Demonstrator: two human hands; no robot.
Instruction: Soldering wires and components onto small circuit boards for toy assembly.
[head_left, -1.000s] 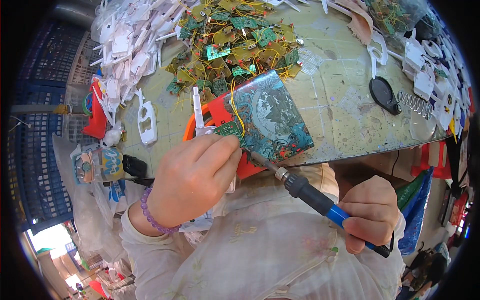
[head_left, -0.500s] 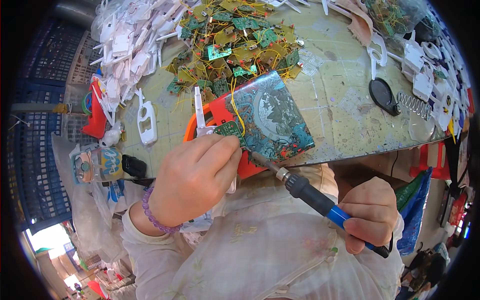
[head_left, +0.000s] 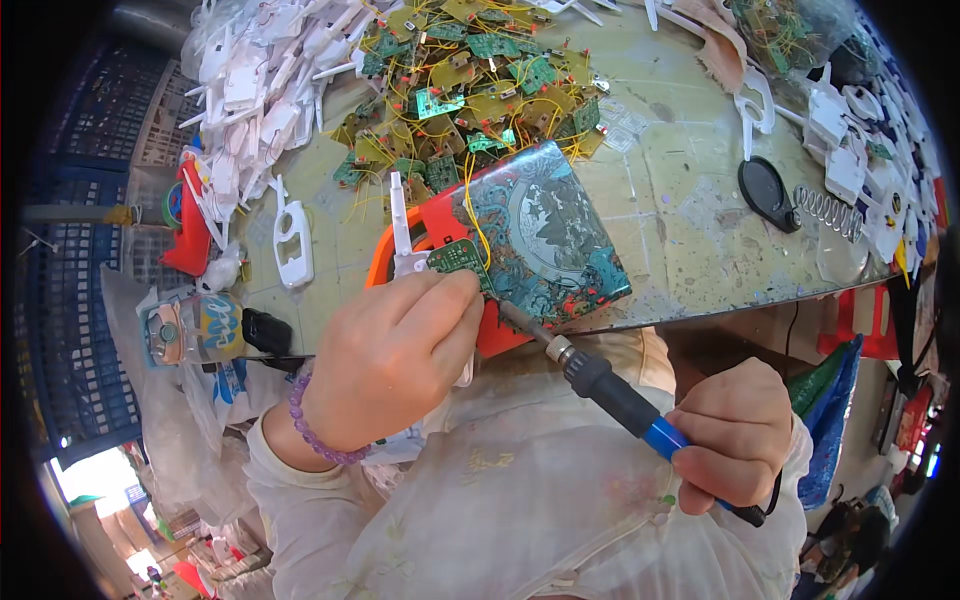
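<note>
A circuit board (head_left: pixel 456 256) is sitting beside a printed box (head_left: pixel 560 225), the left hand (head_left: pixel 385 340) pinching it. The right hand (head_left: pixel 735 435) is gripping a soldering iron (head_left: pixel 612 396), tip pointing at the board's edge, contact unclear. This board is looking unfinished; heaped boards (head_left: pixel 470 85) are lying beyond, status unclear.

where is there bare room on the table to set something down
Widest: the tabletop between the patterned box and the black oval holder. Narrower: between the loose white part and the orange rim. Crowded: the circuit-board heap, the white pile at left, around the left hand.
</note>
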